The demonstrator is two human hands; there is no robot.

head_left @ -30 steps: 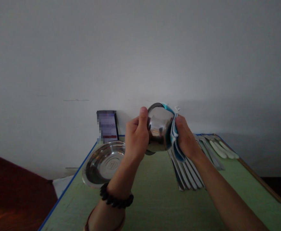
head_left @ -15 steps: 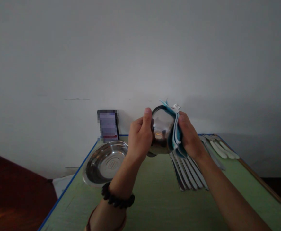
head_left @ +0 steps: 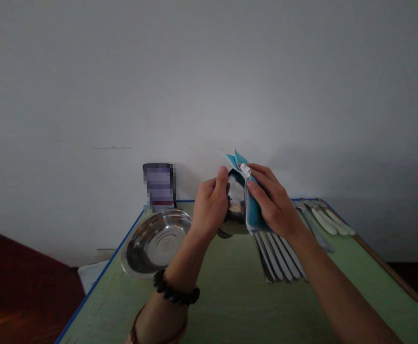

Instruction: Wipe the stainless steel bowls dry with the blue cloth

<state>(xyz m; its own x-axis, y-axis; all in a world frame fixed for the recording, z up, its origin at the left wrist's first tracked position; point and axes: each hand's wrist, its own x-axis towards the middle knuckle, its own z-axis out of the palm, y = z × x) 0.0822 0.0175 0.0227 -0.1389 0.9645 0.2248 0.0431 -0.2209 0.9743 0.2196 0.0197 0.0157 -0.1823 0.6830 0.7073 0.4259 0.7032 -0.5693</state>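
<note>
My left hand (head_left: 211, 203) is closed around the near side of a shiny stainless-steel cup (head_left: 236, 197), thumb pointing up. The cup is raised above the green table. Against its right side lies a folded blue cloth (head_left: 255, 212) with white edges and a small white tag. My right hand (head_left: 275, 203) grips that cloth and presses it to the metal, fingers bent over it. Much of the cup is hidden behind the cloth and my left hand.
A steel basin (head_left: 126, 260) stands at the left of the table (head_left: 230, 306). Behind it a blurred dark-framed device (head_left: 160, 186) leans on the wall. Several table knives (head_left: 278, 260) lie in a row under my right hand. Forks and white-handled cutlery (head_left: 328, 222) lie at the far right.
My right hand has moved left and turned over the cup with the cloth, covering more of the metal. My left hand has hardly shifted.
</note>
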